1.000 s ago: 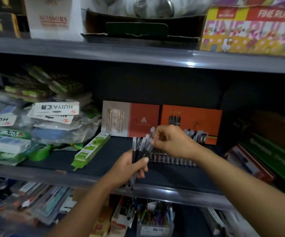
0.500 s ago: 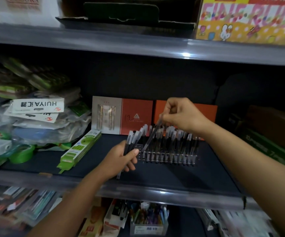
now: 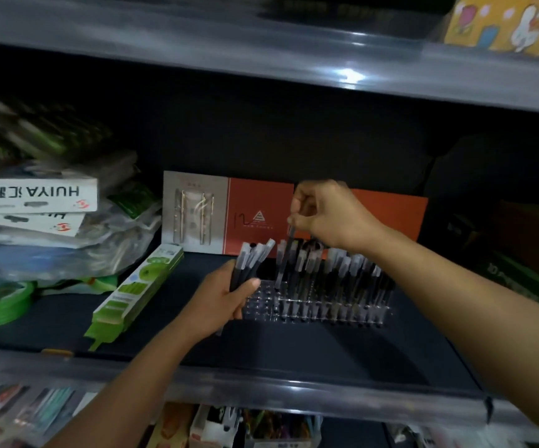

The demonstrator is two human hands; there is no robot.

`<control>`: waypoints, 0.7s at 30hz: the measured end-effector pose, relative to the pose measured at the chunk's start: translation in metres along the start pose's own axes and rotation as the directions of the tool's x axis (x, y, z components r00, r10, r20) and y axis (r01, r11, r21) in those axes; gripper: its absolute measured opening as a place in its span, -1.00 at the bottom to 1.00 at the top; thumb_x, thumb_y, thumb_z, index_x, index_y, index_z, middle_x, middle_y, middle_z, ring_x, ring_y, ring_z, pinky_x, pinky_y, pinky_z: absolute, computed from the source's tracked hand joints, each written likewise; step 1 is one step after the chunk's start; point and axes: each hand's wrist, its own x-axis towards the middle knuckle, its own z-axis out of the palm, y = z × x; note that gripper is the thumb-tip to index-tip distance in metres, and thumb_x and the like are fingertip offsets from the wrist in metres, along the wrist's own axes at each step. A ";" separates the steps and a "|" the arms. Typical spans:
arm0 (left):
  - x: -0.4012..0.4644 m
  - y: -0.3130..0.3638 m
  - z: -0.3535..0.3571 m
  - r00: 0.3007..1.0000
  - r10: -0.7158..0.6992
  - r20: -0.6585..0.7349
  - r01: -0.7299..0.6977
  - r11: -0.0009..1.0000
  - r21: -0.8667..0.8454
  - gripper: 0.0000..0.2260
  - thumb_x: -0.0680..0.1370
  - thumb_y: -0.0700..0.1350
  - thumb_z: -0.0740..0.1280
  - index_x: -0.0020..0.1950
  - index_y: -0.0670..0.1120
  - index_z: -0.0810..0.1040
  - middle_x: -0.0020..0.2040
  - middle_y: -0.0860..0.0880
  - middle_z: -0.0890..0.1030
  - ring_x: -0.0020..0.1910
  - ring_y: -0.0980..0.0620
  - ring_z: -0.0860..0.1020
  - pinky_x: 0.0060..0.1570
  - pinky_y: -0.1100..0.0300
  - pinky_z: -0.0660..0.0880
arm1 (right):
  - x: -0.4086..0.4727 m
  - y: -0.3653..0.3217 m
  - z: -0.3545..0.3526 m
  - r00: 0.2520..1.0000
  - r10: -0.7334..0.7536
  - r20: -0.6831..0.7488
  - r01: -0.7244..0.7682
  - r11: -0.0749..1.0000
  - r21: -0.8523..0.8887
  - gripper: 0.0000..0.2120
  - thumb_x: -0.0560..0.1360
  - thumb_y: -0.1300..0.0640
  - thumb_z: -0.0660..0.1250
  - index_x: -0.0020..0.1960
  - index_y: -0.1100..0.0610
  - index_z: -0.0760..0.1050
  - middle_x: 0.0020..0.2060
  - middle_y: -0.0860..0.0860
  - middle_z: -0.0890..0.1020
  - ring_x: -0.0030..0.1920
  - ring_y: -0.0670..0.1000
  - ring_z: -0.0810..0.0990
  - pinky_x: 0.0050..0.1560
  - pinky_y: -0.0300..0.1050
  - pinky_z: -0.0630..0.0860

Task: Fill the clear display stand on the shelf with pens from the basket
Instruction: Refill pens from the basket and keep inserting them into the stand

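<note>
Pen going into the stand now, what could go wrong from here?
1. The right hand pinches a single pen by its top, tilted; its tip may miss a hole at the clear display stand's empty left end.
2. The standing pens are packed close beside it; a sideways nudge could tip them.
3. The left hand grips a fanned bundle of pens right beside the stand; one could slip.

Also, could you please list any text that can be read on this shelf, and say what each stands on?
"HUIYA", upside down, followed by characters too blurred to read: white packet label, left pile.
"12": red box behind the display stand.
Green package, second white label, yellow box: unreadable.
</note>
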 end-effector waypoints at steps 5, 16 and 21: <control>0.015 0.004 -0.007 0.999 -0.045 0.025 0.046 0.999 -0.016 -0.88 0.58 -0.13 0.29 -0.08 0.09 0.42 -0.40 0.00 0.49 -0.50 0.11 0.48 -0.46 0.31 0.44 | 0.014 0.003 0.008 0.989 -0.002 0.146 0.009 0.999 -0.051 -0.92 0.48 0.18 0.39 -0.15 0.14 0.51 -0.29 -0.06 0.57 -0.29 -0.05 0.55 -0.31 -0.14 0.49; 0.016 0.013 -0.010 0.997 -0.068 0.038 0.069 0.998 -0.006 -0.86 0.58 -0.12 0.29 0.12 0.04 0.45 -0.39 0.01 0.50 -0.51 0.16 0.47 -0.46 0.34 0.42 | 0.014 0.009 0.013 0.982 0.022 0.189 -0.006 0.997 -0.082 -0.90 0.50 0.17 0.38 -0.15 0.12 0.47 -0.27 0.04 0.61 -0.27 0.04 0.60 -0.32 -0.05 0.54; 0.001 0.014 0.002 0.998 -0.045 0.039 0.046 0.999 -0.026 -0.81 0.59 -0.11 0.28 0.19 0.05 0.43 -0.39 0.00 0.48 -0.51 0.17 0.46 -0.45 0.32 0.43 | -0.002 0.010 0.022 0.989 -0.008 0.145 0.022 0.995 -0.094 -0.87 0.46 0.23 0.44 -0.21 0.13 0.51 -0.29 -0.01 0.61 -0.31 -0.10 0.55 -0.35 -0.28 0.43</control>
